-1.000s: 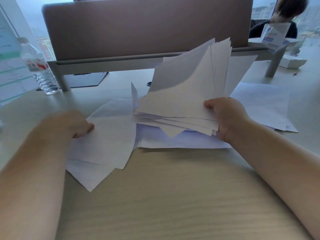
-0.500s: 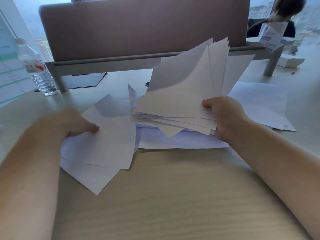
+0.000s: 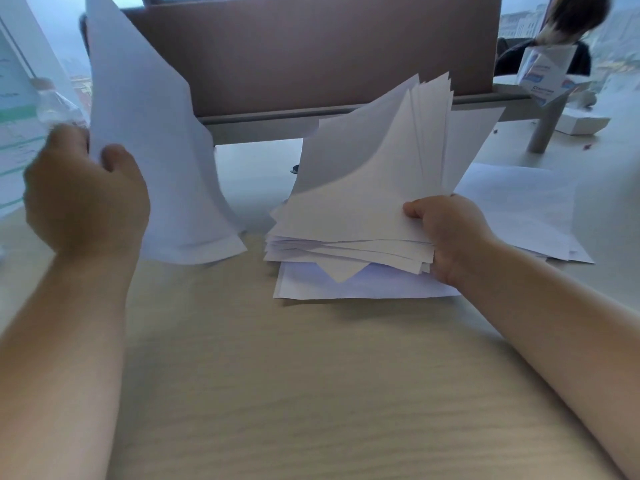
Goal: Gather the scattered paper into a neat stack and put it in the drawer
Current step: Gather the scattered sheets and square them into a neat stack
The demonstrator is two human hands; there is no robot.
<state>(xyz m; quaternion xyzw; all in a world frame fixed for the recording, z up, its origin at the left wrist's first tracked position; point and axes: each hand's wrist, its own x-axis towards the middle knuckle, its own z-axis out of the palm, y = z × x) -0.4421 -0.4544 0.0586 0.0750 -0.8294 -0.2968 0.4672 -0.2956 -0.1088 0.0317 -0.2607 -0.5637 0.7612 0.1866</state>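
White loose paper sheets (image 3: 152, 133) rise in the left hand (image 3: 86, 192), pinched for adding to the fanned, uneven white paper stack (image 3: 363, 202) gripped by the right hand (image 3: 450, 237) above the pale wood-grain worktop (image 3: 311, 375); more sheets (image 3: 519, 209) lie beyond.

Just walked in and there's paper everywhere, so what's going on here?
A person is gathering loose sheets at a wooden desk. The right hand grips a messy, fanned bundle of paper above sheets lying flat. The left hand holds lifted sheets upright. More paper lies at the right. No drawer is visible.
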